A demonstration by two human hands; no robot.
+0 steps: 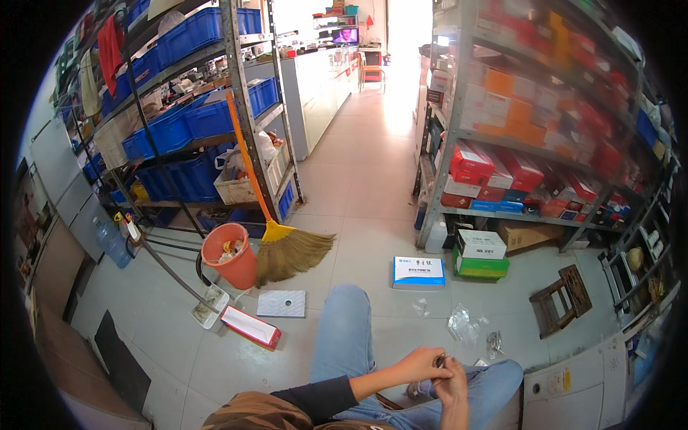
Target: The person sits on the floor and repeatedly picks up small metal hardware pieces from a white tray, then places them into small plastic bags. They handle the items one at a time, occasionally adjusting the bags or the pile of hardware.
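Observation:
My left hand [417, 366], its forearm in a dark sleeve, reaches across above my bent knee. Its fingers are closed on a small dark metal piece [440, 360], too small to name. Close against it, my right hand [452, 385] pinches the same piece from the other side. Beyond my hands on the floor lie a clear plastic bag [462, 324] and a small bag of metal parts [494, 342]. Farther off sits a blue and white box [418, 272].
A straw broom [294, 251] leans by an orange bucket [230, 256] holding rubbish. Left of my knee are a grey-white box [282, 304] and a red-edged box [251, 327]. A wooden stool [560, 301] lies at right. Loaded shelves [530, 140] flank the aisle.

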